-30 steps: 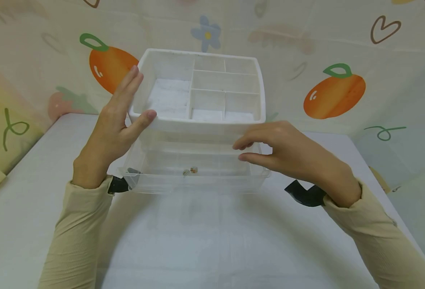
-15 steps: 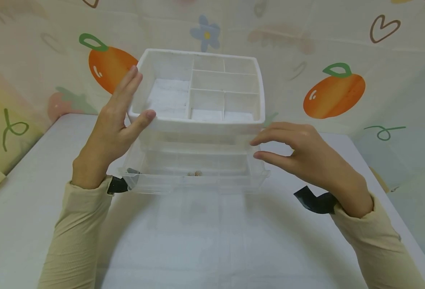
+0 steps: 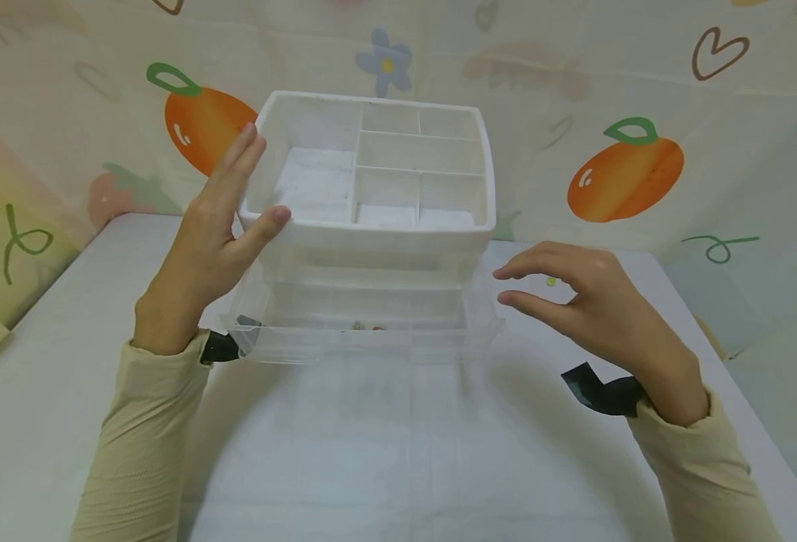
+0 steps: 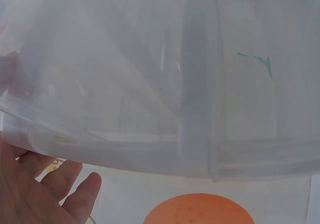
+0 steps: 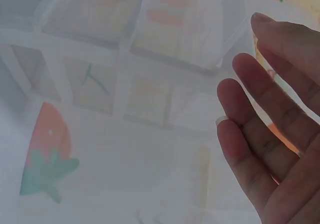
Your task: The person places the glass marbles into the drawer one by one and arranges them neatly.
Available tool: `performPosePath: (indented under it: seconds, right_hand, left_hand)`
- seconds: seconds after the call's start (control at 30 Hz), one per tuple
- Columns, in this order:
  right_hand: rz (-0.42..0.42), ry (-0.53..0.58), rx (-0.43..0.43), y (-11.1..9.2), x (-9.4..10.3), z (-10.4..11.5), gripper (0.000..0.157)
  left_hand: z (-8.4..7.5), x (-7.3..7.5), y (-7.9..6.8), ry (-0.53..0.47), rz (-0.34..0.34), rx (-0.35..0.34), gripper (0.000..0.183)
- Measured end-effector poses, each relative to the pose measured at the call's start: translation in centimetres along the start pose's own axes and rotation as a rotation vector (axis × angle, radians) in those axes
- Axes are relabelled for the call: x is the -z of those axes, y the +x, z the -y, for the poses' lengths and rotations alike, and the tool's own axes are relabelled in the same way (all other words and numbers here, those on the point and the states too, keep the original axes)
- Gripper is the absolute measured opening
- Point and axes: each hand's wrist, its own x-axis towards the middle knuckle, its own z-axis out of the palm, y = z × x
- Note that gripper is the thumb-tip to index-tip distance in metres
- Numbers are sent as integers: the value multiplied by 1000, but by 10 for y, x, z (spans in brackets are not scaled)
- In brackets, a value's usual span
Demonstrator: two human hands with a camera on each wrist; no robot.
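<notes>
A white box (image 3: 371, 235) with a divided top tray stands at the back of the table, and a clear drawer (image 3: 371, 348) juts out from under it. Two tiny round things (image 3: 378, 328) lie near the drawer's front wall, too small to name. My left hand (image 3: 211, 237) rests against the box's left side, its fingers straight along the side and its thumb over the front rim. Beside the drawer's right end my right hand (image 3: 581, 301) hovers, fingers and thumb apart with nothing between them. In the right wrist view its fingers (image 5: 245, 93) are loosely bent beside the translucent box.
A small yellow-green thing (image 3: 551, 281) shows on the table behind my right hand. A printed cloth (image 3: 425, 45) with oranges and flowers hangs behind the box. The white-covered table (image 3: 398, 459) stretches out before the drawer. Dark straps (image 3: 604, 391) hang at both wrists.
My right hand has drawn back to the right, off the drawer and away from the box. The tiny round things have shifted slightly along the drawer's front. My left hand has stayed in place.
</notes>
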Motion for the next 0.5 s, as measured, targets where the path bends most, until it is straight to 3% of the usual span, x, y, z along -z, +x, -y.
performPosePath:
  seconds: [0.3,0.5]
  right_hand:
    - [-47,18,-23,-13,-6,-13,38]
    - [-64,9,-114,-20,-12,-21,36]
  left_hand:
    - [0,0,0,2,8,12,72]
    - [0,0,0,10,0,1,73]
